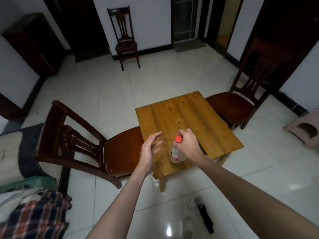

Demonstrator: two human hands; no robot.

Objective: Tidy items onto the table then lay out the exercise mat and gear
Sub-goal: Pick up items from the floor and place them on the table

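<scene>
A clear plastic water bottle (pixel 176 155) with a red cap (pixel 178 139) and a red label stands upright on the near part of the small wooden table (pixel 188 114). My right hand (pixel 187 141) is closed around the bottle's neck just below the cap. My left hand (pixel 150 149) hovers beside it to the left, over the table's near left edge, with its fingers spread and nothing in it.
Dark wooden chairs stand left (pixel 82 140) and right (pixel 241 104) of the table, a third (pixel 125 37) at the far wall. A plaid cloth (pixel 36 216) lies bottom left. A dark object (pixel 204 215) lies on the tiled floor near me. A pink stool (pixel 305 128) stands at right.
</scene>
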